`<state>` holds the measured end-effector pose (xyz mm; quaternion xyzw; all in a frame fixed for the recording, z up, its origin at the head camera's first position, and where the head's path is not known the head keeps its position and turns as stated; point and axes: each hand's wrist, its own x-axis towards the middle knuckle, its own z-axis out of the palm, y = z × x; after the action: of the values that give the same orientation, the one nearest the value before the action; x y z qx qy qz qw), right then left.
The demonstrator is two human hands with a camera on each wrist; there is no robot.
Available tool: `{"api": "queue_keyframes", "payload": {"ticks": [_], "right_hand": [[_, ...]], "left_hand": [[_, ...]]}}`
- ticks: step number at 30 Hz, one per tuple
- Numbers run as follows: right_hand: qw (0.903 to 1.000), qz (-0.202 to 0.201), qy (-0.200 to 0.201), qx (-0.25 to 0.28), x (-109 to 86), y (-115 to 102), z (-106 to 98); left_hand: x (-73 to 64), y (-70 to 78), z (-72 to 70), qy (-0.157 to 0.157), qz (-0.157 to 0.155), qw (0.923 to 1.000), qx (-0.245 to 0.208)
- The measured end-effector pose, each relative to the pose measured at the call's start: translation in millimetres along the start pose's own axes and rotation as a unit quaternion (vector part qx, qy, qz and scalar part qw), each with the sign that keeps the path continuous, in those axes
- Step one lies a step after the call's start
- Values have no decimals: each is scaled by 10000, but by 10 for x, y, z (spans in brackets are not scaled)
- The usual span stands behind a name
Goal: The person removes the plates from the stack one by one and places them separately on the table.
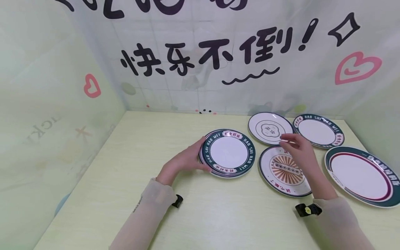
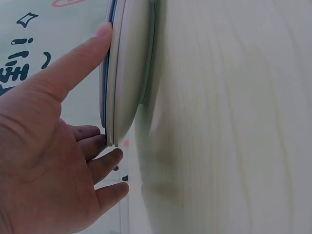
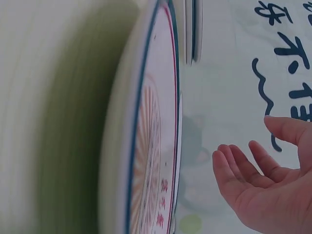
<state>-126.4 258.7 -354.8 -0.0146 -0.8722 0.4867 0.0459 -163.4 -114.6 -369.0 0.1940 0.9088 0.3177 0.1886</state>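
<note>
A stack of plates (image 1: 229, 152) sits in the middle of the table, the top one white with a green lettered rim. My left hand (image 1: 186, 158) grips its left edge, thumb at the near side and fingers round the far side. Several layered rims of the stack (image 2: 127, 63) show in the left wrist view, beside the thumb. My right hand (image 1: 300, 154) holds nothing and hovers, fingers loosely bent, above a plate with an orange sunburst (image 1: 282, 170). In the right wrist view that hand (image 3: 265, 185) is apart from the sunburst plate (image 3: 158, 102).
Behind the sunburst plate lies a white plate with a grey emblem (image 1: 265, 128). An oval green-rimmed plate (image 1: 317, 130) is at the back right, and a larger oval plate (image 1: 359, 173) at the right edge. Printed cloth walls (image 1: 193, 90) enclose the pale table (image 1: 125, 166).
</note>
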Motion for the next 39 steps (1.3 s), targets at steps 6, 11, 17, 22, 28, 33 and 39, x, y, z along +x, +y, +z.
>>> {"api": "queue_keyframes", "payload": {"ticks": [6,11,17,22,28,33,39], "right_hand": [[9977,167,-435,484,31,-141,205],[9914,440,-1124,501,34,-220,376],[9716,481,-2318,18,27,-321,578],[9689,720,-2352,-268,33,-387,716],[9677,932,-2341,11,23,-339,773],[9676,742,-2402,238,33,-285,768],[9670,668,-2457,-9,40,-247,760]], "left_hand": [[6,-1,-13,-69,70,9999,-114],[5,-38,-27,-28,-97,9992,-383],[39,-51,-2,327,-381,9968,-617],[81,6,9,965,-678,9909,-648],[160,55,28,1398,-983,9833,-620],[215,61,35,1516,-1198,9795,-568],[233,57,8,1526,-1343,9775,-566]]}}
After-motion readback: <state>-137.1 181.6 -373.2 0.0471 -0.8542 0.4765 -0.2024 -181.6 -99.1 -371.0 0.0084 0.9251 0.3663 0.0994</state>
